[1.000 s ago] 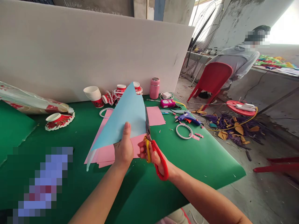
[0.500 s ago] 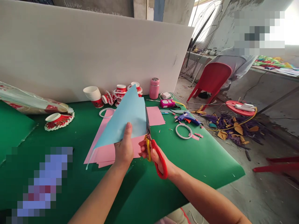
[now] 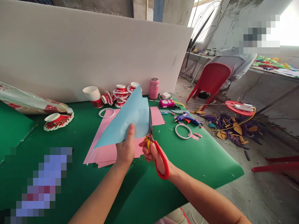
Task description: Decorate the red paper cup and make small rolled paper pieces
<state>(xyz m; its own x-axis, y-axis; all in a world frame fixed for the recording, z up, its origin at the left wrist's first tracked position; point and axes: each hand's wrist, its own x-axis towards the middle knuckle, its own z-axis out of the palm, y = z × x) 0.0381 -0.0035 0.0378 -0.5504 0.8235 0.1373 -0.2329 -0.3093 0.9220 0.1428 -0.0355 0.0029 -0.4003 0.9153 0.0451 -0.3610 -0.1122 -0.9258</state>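
Observation:
A folded sheet of light blue paper point(image 3: 132, 115) is pinched in my left hand point(image 3: 126, 147), thumb on the near face and the other fingers hidden behind. My right hand point(image 3: 155, 154) grips scissors point(image 3: 162, 160) with one red and one yellow handle. Their blades point away from me along the right edge of the blue paper; whether they bite into it I cannot tell. Below the blue paper, sheets of pink paper point(image 3: 106, 155) lie on the green tabletop point(image 3: 196, 161).
Behind stand paper cups point(image 3: 92, 93), red ruffled cups point(image 3: 121, 90) and a pink flask point(image 3: 154, 88). To the right lie a blue glue gun point(image 3: 188, 118), a white ring point(image 3: 183, 131) and a magenta device point(image 3: 167, 103). A person sits on a red chair point(image 3: 211, 81) beyond.
Both hands have shifted slightly to the right with the blue paper and the scissors. The things on the table stay where they were.

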